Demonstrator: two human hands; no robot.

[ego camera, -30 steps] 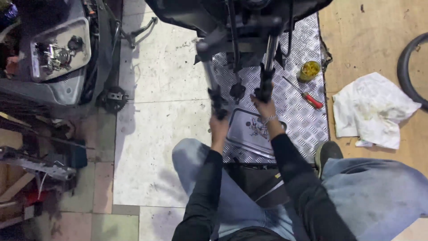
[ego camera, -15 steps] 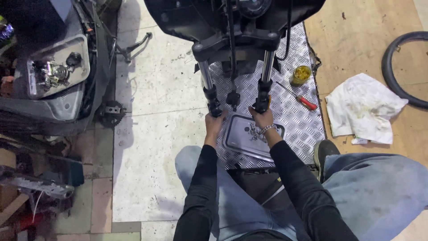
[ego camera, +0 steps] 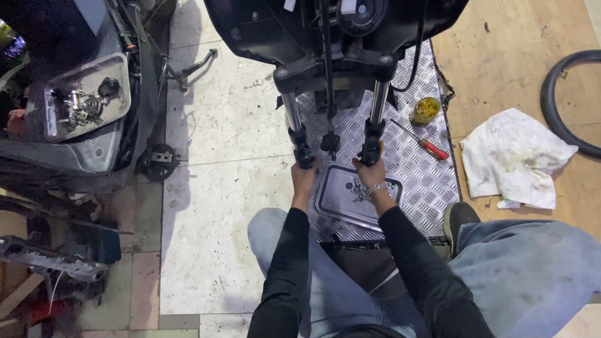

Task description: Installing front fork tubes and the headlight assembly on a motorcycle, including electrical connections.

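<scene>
A black scooter front [ego camera: 332, 31] hangs over a checker-plate ramp [ego camera: 419, 181], its two fork legs pointing down toward me. My left hand [ego camera: 305, 176] grips the lower end of the left fork leg [ego camera: 299, 141]. The right fork leg [ego camera: 374, 134] has its lower end held in my right hand [ego camera: 372, 175], which wears a wrist chain. Between my forearms lies a metal tray [ego camera: 341, 197] with small parts in it. A cable end [ego camera: 330, 143] dangles between the fork legs.
A red-handled screwdriver [ego camera: 426, 145] and a small yellow-filled jar [ego camera: 427, 109] lie on the ramp to the right. A dirty white rag [ego camera: 513, 156] and a tyre [ego camera: 563, 100] sit on the wooden floor. Another scooter with a parts tray [ego camera: 84, 103] stands at left.
The view has shifted, so the scooter and floor sit lower and to the right. Both hands stay on the fork legs' lower ends.
</scene>
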